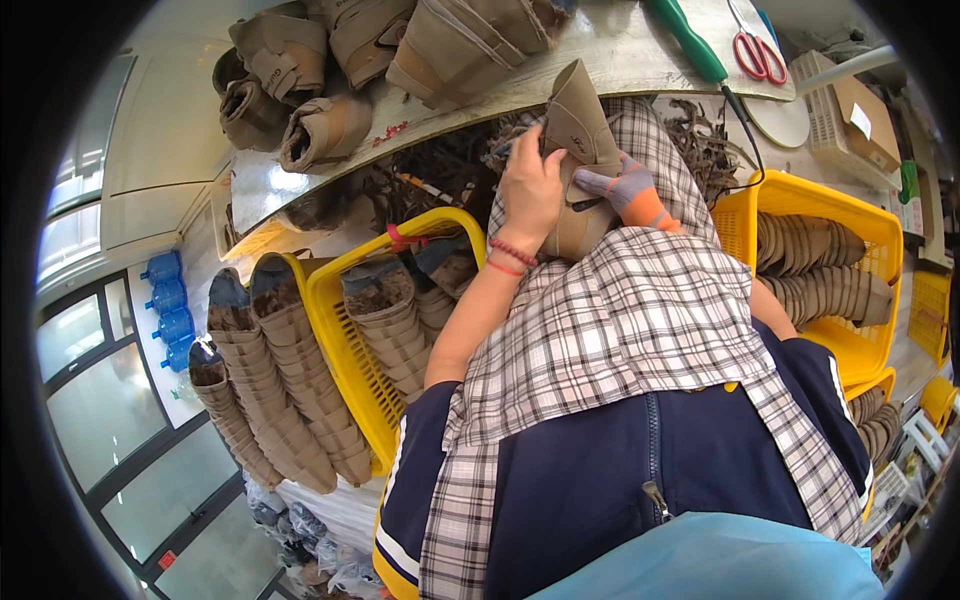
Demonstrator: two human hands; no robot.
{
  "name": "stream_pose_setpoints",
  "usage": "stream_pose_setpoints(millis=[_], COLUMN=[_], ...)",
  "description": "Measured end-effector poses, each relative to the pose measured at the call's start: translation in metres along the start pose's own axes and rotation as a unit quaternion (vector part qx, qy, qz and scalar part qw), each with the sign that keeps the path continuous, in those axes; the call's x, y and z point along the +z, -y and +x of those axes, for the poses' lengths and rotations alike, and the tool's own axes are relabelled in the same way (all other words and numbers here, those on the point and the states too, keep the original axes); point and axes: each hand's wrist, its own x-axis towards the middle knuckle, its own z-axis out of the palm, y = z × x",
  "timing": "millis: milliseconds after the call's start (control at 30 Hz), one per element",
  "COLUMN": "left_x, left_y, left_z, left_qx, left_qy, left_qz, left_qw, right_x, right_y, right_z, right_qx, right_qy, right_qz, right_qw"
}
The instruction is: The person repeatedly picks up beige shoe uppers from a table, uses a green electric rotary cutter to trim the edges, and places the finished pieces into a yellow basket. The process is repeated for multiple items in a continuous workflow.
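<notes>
A tan shoe upper [582, 112] stands tilted over my lap, its tall flap pointing away from me. My right hand [632, 190], in a grey and orange glove, closes on the upper's right side. My bare left hand [530, 190], with red bracelets at the wrist, lies along its left edge; the fingers are extended and apart. Beneath the hands, the lower part of the upper [575, 235] rests against my checked apron [620, 310]. A small dark slot or strip shows by the gloved fingers; I cannot tell which.
More tan uppers [325, 132] sit on the worktable [480, 107]. A green-handled corded tool [690, 42] and red-handled scissors [760, 57] lie at its right. Yellow crates [337, 335] with stacked uppers flank me. Scraps [700, 140] lie under the table; a cord hangs at right.
</notes>
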Motion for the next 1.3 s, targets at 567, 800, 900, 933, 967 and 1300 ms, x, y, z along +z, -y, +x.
stream_pose_setpoints(millis=[567, 800, 900, 933, 967, 1300], left_x=[-0.047, -0.058, -0.068, -0.068, -0.067, -0.056], left_y=[-0.031, -0.049, -0.055, -0.051, -0.045, -0.030], left_z=[-0.015, -0.009, -0.007, -0.009, -0.012, -0.031], left_qx=[-0.423, -0.382, -0.349, -0.314, -0.278, -0.206], left_qy=[0.032, 0.144, 0.070, 0.058, 0.039, 0.223], left_qz=[-0.748, -0.723, -0.663, -0.646, -0.628, -0.388], left_qw=[0.510, 0.558, 0.658, 0.693, 0.726, 0.870], right_x=[-0.010, -0.053, -0.052, -0.055, -0.069, -0.137], right_y=[-0.008, -0.039, 0.015, 0.018, 0.015, 0.125], right_z=[0.065, 0.074, 0.033, 0.028, 0.026, 0.078], right_qx=[-0.199, -0.058, -0.137, -0.119, -0.032, -0.416], right_qy=[0.411, 0.421, 0.365, 0.346, 0.333, -0.335], right_qz=[0.353, 0.182, -0.049, -0.045, 0.079, -0.566], right_qw=[0.816, 0.887, 0.920, 0.930, 0.939, 0.628])
